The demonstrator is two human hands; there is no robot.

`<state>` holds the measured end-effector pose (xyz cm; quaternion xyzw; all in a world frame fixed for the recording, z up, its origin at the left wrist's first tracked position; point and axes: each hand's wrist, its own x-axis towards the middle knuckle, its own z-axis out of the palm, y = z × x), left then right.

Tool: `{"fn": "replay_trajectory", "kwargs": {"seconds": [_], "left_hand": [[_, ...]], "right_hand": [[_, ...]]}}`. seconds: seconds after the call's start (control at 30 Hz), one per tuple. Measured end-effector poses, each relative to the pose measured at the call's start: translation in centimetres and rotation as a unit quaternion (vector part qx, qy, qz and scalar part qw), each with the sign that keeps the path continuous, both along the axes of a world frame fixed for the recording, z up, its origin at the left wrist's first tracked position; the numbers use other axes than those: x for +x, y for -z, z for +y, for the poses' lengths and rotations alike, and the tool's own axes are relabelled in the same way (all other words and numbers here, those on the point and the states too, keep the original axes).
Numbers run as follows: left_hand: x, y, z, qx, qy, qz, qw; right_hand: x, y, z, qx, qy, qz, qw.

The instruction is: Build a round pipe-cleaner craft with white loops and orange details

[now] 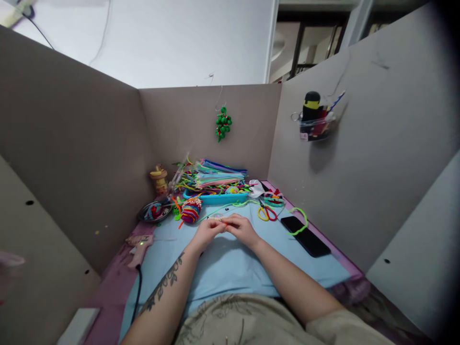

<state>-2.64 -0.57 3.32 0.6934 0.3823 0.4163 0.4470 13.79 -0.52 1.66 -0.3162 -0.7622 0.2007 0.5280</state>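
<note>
My left hand (209, 232) and my right hand (243, 230) meet above the middle of the blue-covered table, fingertips pinched together. Between them shows a small bit of orange (226, 225), which looks like part of a pipe cleaner; the fingers hide most of it. Just left of my left hand stands a round, striped, many-coloured pipe-cleaner piece (191, 211). Beyond my hands, a light green pipe cleaner (235, 204) lies across the cover. Scissors (267, 213) with yellow and red handles rest to the right, apart from my right hand.
A blue tray (215, 198) heaped with pipe cleaners stands at the back. On the left are a metal bowl (144, 214) and a pink glue gun (141, 249) with its cord. To the right lies a black phone (311, 241) under a green pipe-cleaner loop. Grey partitions (208, 98) enclose the table.
</note>
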Motion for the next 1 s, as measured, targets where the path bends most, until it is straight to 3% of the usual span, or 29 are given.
{"fn": "replay_trajectory", "kwargs": {"seconds": [0.13,0.23,0.37,0.47,0.67,1.0], "left_hand": [[-0.1,0.1,0.1,0.028,-0.006,-0.011,1.0],[0.0,0.1,0.0,0.097,-0.047,0.034,0.994],[0.0,0.2,-0.2,0.216,-0.094,0.111,0.965],[-0.2,0.3,-0.2,0.261,-0.104,0.148,0.948],[-0.4,0.6,-0.2,0.287,-0.11,0.198,0.931],[0.0,1.1,0.2,0.273,-0.132,0.2,0.932]], "right_hand": [[0.0,0.0,-0.1,-0.001,0.029,0.028,0.999],[0.0,0.1,-0.1,0.0,0.024,0.03,0.999],[-0.4,0.3,-0.3,0.005,0.032,0.034,0.999],[-0.7,0.3,-0.5,-0.001,0.041,0.043,0.998],[-0.7,0.2,-0.5,-0.029,0.029,0.033,0.999],[-0.5,0.3,-0.2,-0.052,0.017,0.02,0.998]]}}
